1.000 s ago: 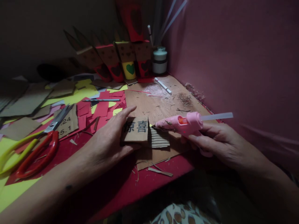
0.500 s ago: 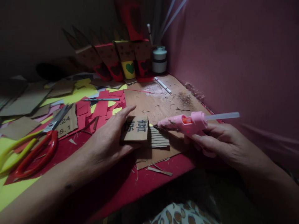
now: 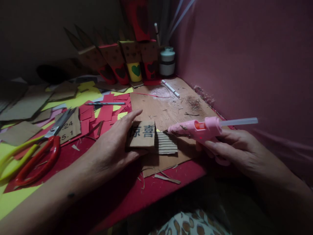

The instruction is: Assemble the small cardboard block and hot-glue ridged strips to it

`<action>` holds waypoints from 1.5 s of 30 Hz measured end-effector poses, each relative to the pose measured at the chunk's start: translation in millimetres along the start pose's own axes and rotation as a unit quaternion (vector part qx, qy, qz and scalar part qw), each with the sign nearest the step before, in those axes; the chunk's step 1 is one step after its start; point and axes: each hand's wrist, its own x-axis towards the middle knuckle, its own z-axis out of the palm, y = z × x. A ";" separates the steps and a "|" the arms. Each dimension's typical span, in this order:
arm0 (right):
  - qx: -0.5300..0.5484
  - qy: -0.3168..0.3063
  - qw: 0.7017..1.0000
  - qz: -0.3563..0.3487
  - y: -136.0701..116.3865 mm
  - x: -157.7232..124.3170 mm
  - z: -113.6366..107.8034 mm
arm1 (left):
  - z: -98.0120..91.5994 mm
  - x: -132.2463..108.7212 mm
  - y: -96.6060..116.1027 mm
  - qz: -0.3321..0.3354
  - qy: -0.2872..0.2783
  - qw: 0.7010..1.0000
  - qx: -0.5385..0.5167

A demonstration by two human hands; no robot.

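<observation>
My left hand (image 3: 113, 148) holds a small brown cardboard piece (image 3: 142, 134) printed with two dark characters, thumb below and fingers above it. To its right the same piece shows a bare corrugated strip (image 3: 166, 143). My right hand (image 3: 234, 151) grips a pink hot glue gun (image 3: 195, 129) with a clear glue stick (image 3: 238, 122) sticking out of its back. The gun's nozzle touches the upper right edge of the corrugated strip. Both rest over a large brown cardboard sheet (image 3: 168, 111) on red paper.
Red-handled scissors (image 3: 40, 153) and yellow-handled ones lie at the left among red, yellow and brown paper scraps. A pencil (image 3: 106, 104) and a white pen (image 3: 170, 88) lie further back. Decorated heart cups (image 3: 135, 71) and a white jar (image 3: 167, 62) stand at the back. A pink wall (image 3: 244, 58) closes the right side.
My right hand has drawn the glue gun rightward, its nozzle sliding from the printed piece's edge along the top of the corrugated strip. My left hand has stayed still.
</observation>
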 end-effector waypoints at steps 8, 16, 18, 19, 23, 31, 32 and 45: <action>0.013 0.045 0.997 0.053 -1.5 -7.2 -0.2 | -0.7 -0.4 -0.9 -0.011 -0.003 1.000 0.007; 0.022 0.048 0.996 0.069 1.5 -8.7 -1.8 | -0.6 -3.8 0.2 -0.033 -0.002 0.999 -0.001; 0.020 0.046 0.996 0.070 1.8 -8.8 -2.8 | -1.3 -3.5 0.5 -0.038 -0.003 0.999 0.004; 0.017 0.043 0.997 0.069 1.9 -9.0 -3.4 | -1.5 -3.1 0.6 -0.042 -0.005 0.999 0.007; 0.006 0.035 0.998 0.061 1.7 -10.8 -5.3 | -1.2 -1.9 -0.7 -0.045 -0.002 0.999 0.007; 0.015 0.041 0.999 0.032 3.4 -12.8 -4.5 | -1.3 -1.1 1.1 -0.044 -0.006 0.999 0.015; 0.017 0.037 0.999 0.032 3.6 -13.0 -4.9 | -1.6 -0.5 2.0 -0.043 -0.007 0.999 0.016; 0.009 0.057 0.997 0.052 1.8 -15.4 -5.5 | -2.5 -0.3 3.9 -0.048 -0.005 0.999 0.012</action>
